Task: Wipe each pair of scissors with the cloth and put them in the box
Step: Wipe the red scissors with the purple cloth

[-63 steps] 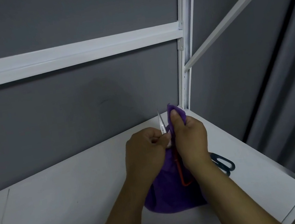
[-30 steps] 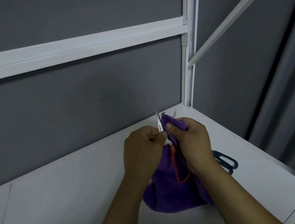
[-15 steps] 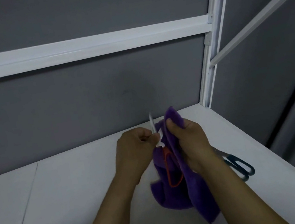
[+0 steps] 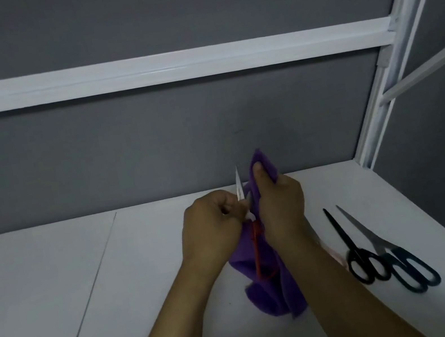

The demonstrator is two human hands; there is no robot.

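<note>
Head view: scissors and cloth held above table

I see the left hand (image 4: pixel 213 226) pinching one upright blade of the red-handled scissors (image 4: pixel 238 186), the right hand (image 4: pixel 282 208) clutching the purple cloth (image 4: pixel 270 293) beside it, over the white table (image 4: pixel 115 276).

From where I sit, the purple fleecy cloth (image 4: pixel 269 288) is one plain colour, no pattern. The red-handled scissors (image 4: pixel 256 247) show a pale silver blade. I make out black slim scissors (image 4: pixel 354 249), dark all over, and teal-handled scissors (image 4: pixel 379 244) with grey blades. White flat tabletop (image 4: pixel 74 298), dark grey wall panel (image 4: pixel 123 150), white metal rails (image 4: pixel 167 66).
</note>
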